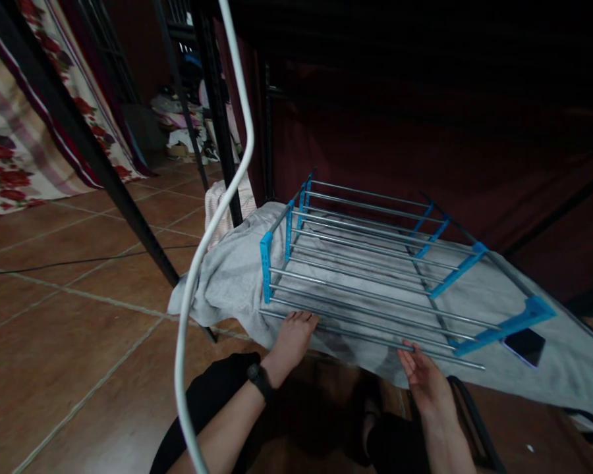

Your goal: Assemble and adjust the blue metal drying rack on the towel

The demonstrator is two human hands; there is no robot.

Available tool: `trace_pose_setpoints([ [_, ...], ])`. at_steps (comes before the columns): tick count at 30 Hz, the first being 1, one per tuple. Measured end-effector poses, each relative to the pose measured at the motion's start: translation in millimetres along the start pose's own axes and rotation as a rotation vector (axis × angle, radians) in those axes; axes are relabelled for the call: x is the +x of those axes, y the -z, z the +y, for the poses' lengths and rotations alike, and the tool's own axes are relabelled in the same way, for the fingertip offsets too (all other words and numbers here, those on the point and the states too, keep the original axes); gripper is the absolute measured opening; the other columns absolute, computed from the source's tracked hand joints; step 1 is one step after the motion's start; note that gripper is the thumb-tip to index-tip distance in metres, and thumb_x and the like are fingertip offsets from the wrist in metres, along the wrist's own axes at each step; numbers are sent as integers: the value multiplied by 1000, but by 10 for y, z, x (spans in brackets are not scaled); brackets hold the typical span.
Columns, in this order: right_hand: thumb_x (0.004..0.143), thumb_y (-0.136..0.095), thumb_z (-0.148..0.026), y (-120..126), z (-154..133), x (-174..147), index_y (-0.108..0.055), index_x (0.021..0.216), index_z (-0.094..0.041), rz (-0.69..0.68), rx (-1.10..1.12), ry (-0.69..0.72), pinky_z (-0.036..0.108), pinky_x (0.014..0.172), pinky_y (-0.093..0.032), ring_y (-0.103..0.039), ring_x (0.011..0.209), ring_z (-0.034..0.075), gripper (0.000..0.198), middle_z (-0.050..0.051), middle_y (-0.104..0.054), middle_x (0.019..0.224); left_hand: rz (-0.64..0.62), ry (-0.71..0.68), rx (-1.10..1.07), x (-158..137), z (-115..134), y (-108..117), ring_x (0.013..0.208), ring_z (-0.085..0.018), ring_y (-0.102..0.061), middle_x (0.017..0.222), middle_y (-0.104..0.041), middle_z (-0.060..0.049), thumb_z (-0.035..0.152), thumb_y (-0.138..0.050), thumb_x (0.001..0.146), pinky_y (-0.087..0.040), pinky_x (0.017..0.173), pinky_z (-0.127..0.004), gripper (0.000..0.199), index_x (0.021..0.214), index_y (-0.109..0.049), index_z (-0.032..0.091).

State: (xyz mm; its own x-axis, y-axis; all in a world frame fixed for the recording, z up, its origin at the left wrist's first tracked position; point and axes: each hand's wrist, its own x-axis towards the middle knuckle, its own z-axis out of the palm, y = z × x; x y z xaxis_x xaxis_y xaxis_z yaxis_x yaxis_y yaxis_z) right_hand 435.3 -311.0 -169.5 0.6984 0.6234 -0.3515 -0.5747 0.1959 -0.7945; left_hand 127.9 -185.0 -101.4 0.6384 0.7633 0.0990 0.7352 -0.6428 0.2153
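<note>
A rack of metal rods joined by blue plastic brackets (504,326) lies on a grey blanket (217,283). Along its front edge runs a metal rod (360,336), both ends of which show outside the brackets. My left hand (296,332), with a dark watch on the wrist, curls over this rod left of its middle, fingers bent and closed. Further right, my right hand (422,375) is turned palm up, its thumb and fingertips pinching the same rod. A phone (525,345) lies on the blanket beside the right front bracket.
A white cable (192,283) hangs down across the view, left of the rack. Dark metal posts (123,197) stand at left. Behind the rack hangs a dark red cloth (366,145). Tiled floor (79,342) extends left, with a thin black cord (93,261) across it.
</note>
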Motion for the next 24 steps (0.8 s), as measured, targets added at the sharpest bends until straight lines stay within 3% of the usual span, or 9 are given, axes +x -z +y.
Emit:
trace_pose_setpoints([
  [5, 72, -74, -8, 43, 6, 41, -70, 84, -19, 15, 15, 25, 26, 82, -66, -76, 85, 15, 17, 1, -75, 90, 22, 56, 39, 26, -121, -17, 106, -24, -66, 109, -73, -10, 8, -43, 95, -45, 99, -42, 31, 106, -69, 20],
  [12, 76, -72, -5, 40, 13, 62, -61, 72, -21, 82, 77, 54, 26, 78, -67, -76, 79, 14, 20, -1, -74, 81, 7, 23, 39, 18, -115, -31, 108, -24, -65, 112, -73, -9, 3, -44, 91, -45, 99, -39, 38, 114, -69, 20],
  [17, 76, -78, -10, -101, -11, -50, -60, 72, -20, 87, 77, 27, 25, 80, -65, -74, 78, 13, 21, -1, -74, 80, 33, 36, 22, 37, -106, -19, 114, -25, -65, 115, -74, -10, 2, -42, 89, -44, 103, -41, 46, 120, -70, 21],
  [24, 70, -85, -12, -318, -85, -145, -58, 71, -22, 94, 140, 47, 28, 77, -65, -73, 76, 14, 29, -1, -75, 81, 8, 58, 27, 139, -126, -8, 114, -28, -68, 121, -74, -11, 17, -45, 96, -48, 99, -42, 34, 121, -67, 21],
])
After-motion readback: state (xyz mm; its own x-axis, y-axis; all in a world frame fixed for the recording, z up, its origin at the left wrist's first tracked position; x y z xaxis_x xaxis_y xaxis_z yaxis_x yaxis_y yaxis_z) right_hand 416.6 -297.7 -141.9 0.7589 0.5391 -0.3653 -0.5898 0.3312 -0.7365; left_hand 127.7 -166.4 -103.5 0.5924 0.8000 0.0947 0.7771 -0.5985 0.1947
